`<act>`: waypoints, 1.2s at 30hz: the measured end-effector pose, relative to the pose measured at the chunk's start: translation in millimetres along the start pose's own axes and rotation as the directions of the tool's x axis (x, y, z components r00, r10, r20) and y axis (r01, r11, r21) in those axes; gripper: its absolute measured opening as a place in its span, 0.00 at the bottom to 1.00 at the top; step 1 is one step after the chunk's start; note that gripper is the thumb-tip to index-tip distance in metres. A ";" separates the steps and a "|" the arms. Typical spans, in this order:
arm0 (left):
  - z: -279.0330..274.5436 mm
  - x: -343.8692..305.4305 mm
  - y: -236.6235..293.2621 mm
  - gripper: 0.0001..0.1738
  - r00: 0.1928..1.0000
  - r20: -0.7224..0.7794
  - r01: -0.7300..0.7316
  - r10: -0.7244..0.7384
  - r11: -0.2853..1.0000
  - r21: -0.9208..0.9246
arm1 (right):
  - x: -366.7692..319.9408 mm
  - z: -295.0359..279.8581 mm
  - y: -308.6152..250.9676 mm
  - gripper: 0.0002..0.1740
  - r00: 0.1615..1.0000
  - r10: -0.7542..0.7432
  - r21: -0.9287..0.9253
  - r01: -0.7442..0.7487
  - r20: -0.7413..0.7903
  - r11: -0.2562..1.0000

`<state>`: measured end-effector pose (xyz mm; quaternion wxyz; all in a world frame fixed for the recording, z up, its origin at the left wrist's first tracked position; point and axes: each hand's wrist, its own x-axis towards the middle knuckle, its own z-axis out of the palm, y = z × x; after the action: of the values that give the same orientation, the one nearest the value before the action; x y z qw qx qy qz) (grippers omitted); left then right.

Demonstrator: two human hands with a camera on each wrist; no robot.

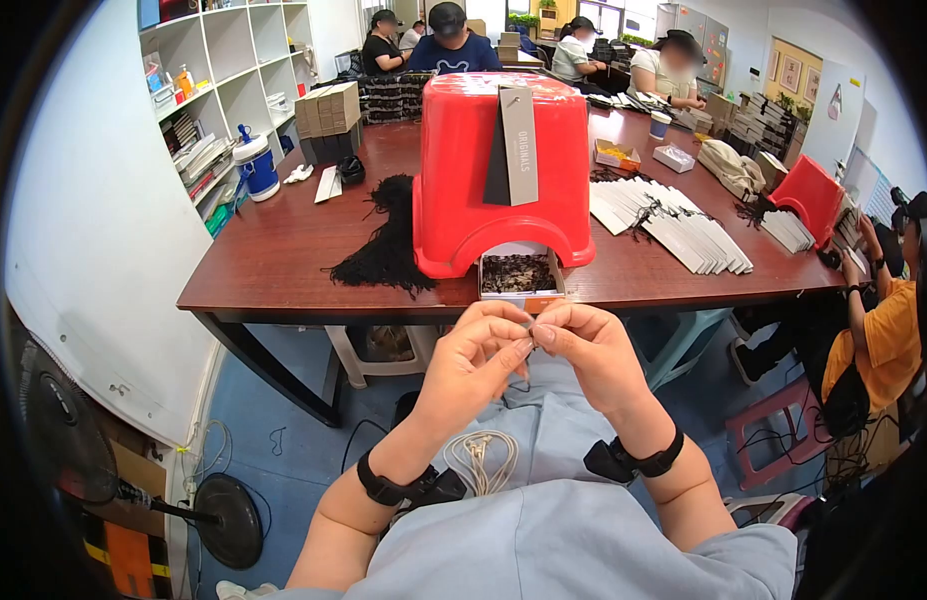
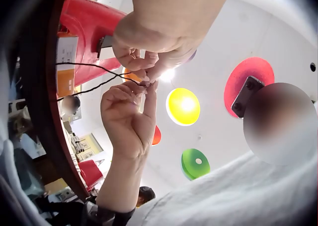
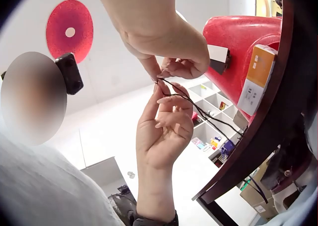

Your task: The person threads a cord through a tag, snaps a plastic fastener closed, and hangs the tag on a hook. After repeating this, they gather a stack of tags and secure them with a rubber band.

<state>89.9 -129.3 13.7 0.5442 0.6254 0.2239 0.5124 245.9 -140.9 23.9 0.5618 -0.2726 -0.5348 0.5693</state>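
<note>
Left hand [image 1: 473, 365] and right hand [image 1: 588, 350], together, pinch a black cord [image 2: 118, 75] in open air before the near edge of the surface [image 1: 313, 240]; a red stool [image 1: 453, 180] stands near that edge.

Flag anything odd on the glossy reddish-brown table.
The large red plastic stool stands on the table, odd for a seat, its arch above an open orange-and-white cardboard box. Beside it, loose black strands sprawl untidily.

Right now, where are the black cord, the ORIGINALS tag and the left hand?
Black cord [image 2: 118, 75]: left wrist view, where its strands cross.
ORIGINALS tag [image 1: 519, 155]: head view, its gray face.
Left hand [image 1: 467, 365]: head view, middle of the hand.
</note>
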 end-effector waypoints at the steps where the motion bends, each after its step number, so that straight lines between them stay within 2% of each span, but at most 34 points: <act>1: 1.2 -0.4 0.1 0.05 1.000 0.000 0.000 0.000 1.000 0.000 | -0.7 1.4 1.3 0.07 1.000 -0.007 -0.002 0.007 -0.025 1.000; 3: 4.2 -1.4 -0.1 0.06 0.985 0.062 0.171 -0.160 0.950 -0.262 | -2.0 2.7 4.3 0.07 0.999 -0.013 -0.004 0.013 -0.050 1.000; 4: 5.9 -0.9 1.3 0.06 0.985 0.061 0.170 -0.160 0.950 -0.262 | -2.3 2.4 7.0 0.08 0.996 -0.054 -0.048 0.050 -0.077 0.998; 6: 9.2 0.7 4.4 0.07 0.938 0.112 0.346 -0.327 0.884 -0.316 | -3.0 3.8 10.3 0.08 0.991 -0.094 -0.092 0.085 -0.100 0.992; 9: 11.4 4.3 -2.3 0.08 0.945 0.140 0.328 -0.297 0.867 -0.375 | -2.2 4.0 12.4 0.07 0.975 -0.122 -0.104 0.104 -0.187 0.989; 10: 11.4 5.9 -4.4 0.08 0.945 0.142 0.327 -0.296 0.867 -0.376 | -1.3 0.8 13.2 0.06 0.976 -0.106 0.002 0.109 -0.188 0.994; 11: 12.2 7.8 -6.8 0.07 0.958 0.071 0.286 -0.279 0.898 -0.333 | -1.3 -2.2 13.3 0.06 0.978 -0.091 0.105 0.112 -0.190 0.988; 12: 13.8 9.4 -8.3 0.07 0.966 0.002 0.247 -0.257 0.926 -0.287 | -1.5 -3.5 13.1 0.06 0.976 -0.093 0.099 0.114 -0.195 0.988; 13: 14.1 9.5 -8.4 0.07 0.967 0.009 0.248 -0.256 0.924 -0.290 | -1.4 -3.5 13.2 0.05 0.967 -0.163 0.148 0.193 -0.197 0.970; 14: 13.0 8.2 -7.8 0.07 0.977 0.009 0.211 -0.212 0.961 -0.177 | -1.2 -2.6 13.5 0.04 0.952 -0.230 0.198 0.269 -0.201 0.942; 15: 13.1 6.9 -7.4 0.07 0.986 0.013 0.169 -0.169 0.984 -0.062 | 0.1 -0.6 12.4 0.04 0.951 -0.231 0.195 0.271 -0.206 0.943; 16: 15.3 6.0 -7.7 0.07 0.985 0.019 0.170 -0.169 0.983 -0.064 | 2.7 2.1 10.3 0.04 0.901 -0.358 -0.009 0.367 -0.245 0.930; 17: 17.7 5.1 -7.9 0.06 0.996 -0.058 -0.050 0.062 0.978 0.201 | 4.3 4.5 9.2 0.04 0.837 -0.485 -0.216 0.439 -0.255 0.872; 18: 20.6 5.5 -7.5 0.05 0.950 -0.067 -0.241 0.304 0.855 0.458 | 9.3 -0.4 18.7 0.02 0.756 -0.624 -0.385 0.525 -0.199 0.759; 19: 19.7 7.4 -4.3 0.05 0.950 -0.059 -0.249 0.306 0.858 0.449 | 10.3 -5.7 20.2 0.01 0.702 -0.706 -0.643 0.498 -0.095 0.582; 21: 7.8 11.6 6.4 0.07 0.899 0.122 -0.372 0.421 0.587 0.719 | 11.0 -10.9 21.6 0.02 0.682 -0.730 -0.774 0.484 0.042 0.408; 22: 4.4 14.1 10.0 0.08 0.898 0.154 -0.393 0.413 0.591 0.704 | 9.9 -9.6 14.7 0.04 0.687 -0.719 -0.791 0.494 0.101 0.361; 23: 1.0 16.4 9.8 0.08 0.894 0.169 -0.412 0.416 0.609 0.678 | 8.1 -9.0 13.8 0.04 0.687 -0.720 -0.799 0.484 0.095 0.356; 25: 1.6 13.1 24.9 0.12 0.981 0.108 -0.196 0.164 0.769 0.609 | 5.5 -6.5 14.2 0.04 0.763 -0.646 -0.667 0.492 0.020 0.560; 26: 0.6 13.4 25.0 0.12 0.980 0.112 -0.197 0.162 0.771 0.606 | 2.9 -4.3 10.7 0.03 0.787 -0.616 -0.657 0.480 0.031 0.581; 27: -0.6 13.9 25.1 0.14 0.991 0.099 -0.131 0.092 0.838 0.530 | 1.2 -3.9 8.5 0.03 0.787 -0.617 -0.659 0.478 0.028 0.580; 28: -1.1 14.4 25.3 0.16 0.996 0.090 -0.059 0.020 0.892 0.449 | 0.0 -3.6 6.9 0.03 0.821 -0.569 -0.595 0.480 0.047 0.644; 29: -1.0 16.1 25.9 0.16 0.996 0.089 -0.058 0.019 0.891 0.450 | -1.0 -3.2 5.7 0.02 0.851 -0.519 -0.527 0.475 0.072 0.705; 30: -1.0 18.1 26.9 0.17 0.991 0.124 0.020 -0.057 0.961 0.277 | -2.3 -3.7 4.4 0.04 0.886 -0.455 -0.427 0.446 0.088 0.787; 31: -1.0 18.1 27.7 0.18 0.978 0.167 0.109 -0.125 0.989 0.099 | -2.7 -3.4 3.3 0.04 0.887 -0.453 -0.419 0.446 0.090 0.791; 32: 2.0 18.7 18.6 0.13 0.983 0.140 0.124 -0.123 0.992 0.002 | -2.3 -2.6 2.7 0.05 0.945 -0.324 -0.257 0.326 0.052 0.910; 33: 0.7 18.8 17.9 0.13 0.984 0.127 0.127 -0.127 0.992 0.010 | -1.8 -2.0 2.1 0.05 0.982 -0.182 -0.082 0.185 0.043 0.979; 34: -1.7 20.2 18.9 0.10 0.964 0.169 0.206 -0.207 0.978 0.019 | -2.2 -3.2 0.7 0.07 0.994 -0.104 -0.055 0.106 0.043 0.993; 35: -3.3 20.7 18.8 0.08 0.936 0.209 0.283 -0.283 0.959 0.029 | -0.8 -4.5 0.1 0.07 0.993 -0.100 -0.046 0.103 0.055 0.994; 36: -2.3 20.4 15.4 0.06 0.940 0.207 0.277 -0.272 0.961 0.005 | 0.9 -5.7 -0.3 0.08 0.998 -0.035 0.015 0.034 0.058 0.999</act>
<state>91.3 -115.8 35.6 0.6382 0.6311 0.2452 0.3666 251.0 -138.5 22.9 0.5575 -0.2426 -0.5515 0.5711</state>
